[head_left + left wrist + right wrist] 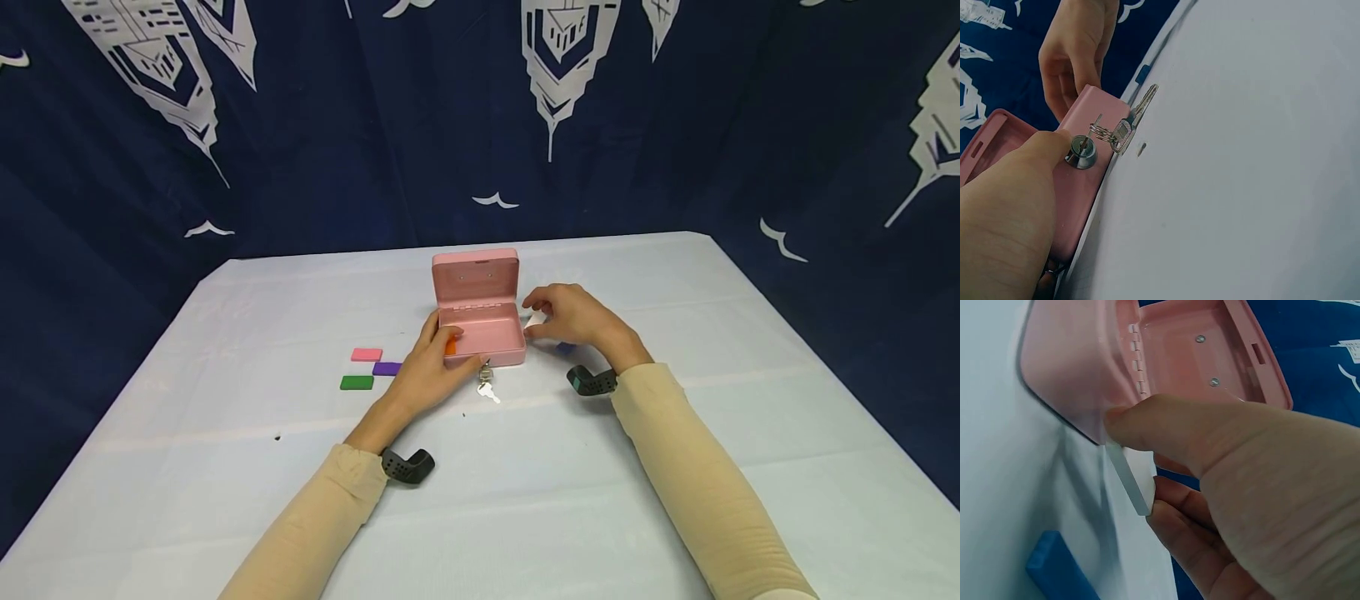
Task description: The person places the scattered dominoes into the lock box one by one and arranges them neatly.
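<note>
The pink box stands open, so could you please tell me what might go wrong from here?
The white block, pinched in the right hand outside the pink box, might slip or bump the box. The key hanging at the lock, close to the left hand, could get snagged.

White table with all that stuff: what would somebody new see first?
The open pink box on the white table, its lid standing up! Next, the right hand just beside it, pinching a white piece. Then the shiny keys at the box's front lock.
</note>
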{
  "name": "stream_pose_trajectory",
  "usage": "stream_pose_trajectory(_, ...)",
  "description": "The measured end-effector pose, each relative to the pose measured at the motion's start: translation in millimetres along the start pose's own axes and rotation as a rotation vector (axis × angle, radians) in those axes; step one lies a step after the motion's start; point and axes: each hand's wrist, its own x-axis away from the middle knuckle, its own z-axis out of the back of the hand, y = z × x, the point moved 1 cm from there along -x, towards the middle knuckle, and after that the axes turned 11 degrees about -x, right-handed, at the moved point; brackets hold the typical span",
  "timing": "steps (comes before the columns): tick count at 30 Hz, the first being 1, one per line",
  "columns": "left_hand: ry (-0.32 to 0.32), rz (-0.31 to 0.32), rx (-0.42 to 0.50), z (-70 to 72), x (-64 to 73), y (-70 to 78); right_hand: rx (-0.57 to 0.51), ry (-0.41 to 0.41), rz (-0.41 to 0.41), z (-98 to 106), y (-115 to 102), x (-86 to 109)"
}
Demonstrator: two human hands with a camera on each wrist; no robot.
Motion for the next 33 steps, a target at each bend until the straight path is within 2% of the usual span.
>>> stream_pose_trajectory(4,0.014,-0.011,0.003,-0.1,0.4,-0.4,-0.015,0.034,0.016,3.7,-1.8,1.4)
stream_pose_trajectory(10,0.018,-0.017,0.012,0.4,-0.2,-0.2,-0.051,0.076,0.12,2.7,-7.3,-0.6)
stream_pose_trajectory(15,-0.001,0.007,0.001,1.3,-1.1,0.4,-0.075,0.063,0.143,-4.2,-13.7,-3.3)
stream_pose_trajectory(24,0.044,-0.026,-0.01,1.1,-3.0,0.3,-0.059,0.051,0.194,-18.4,-21.5,-7.7)
stream_pose_trajectory(29,0.032,-0.011,-0.012,1.8,-1.9,0.3,-0.035,0.074,0.22,-24.8,-31.0,-9.1)
stream_pose_trajectory(33,0.017,0.003,-0.015,2.3,-1.1,0.6,-0.069,0.067,0.239,-33.9,-38.9,-13.6)
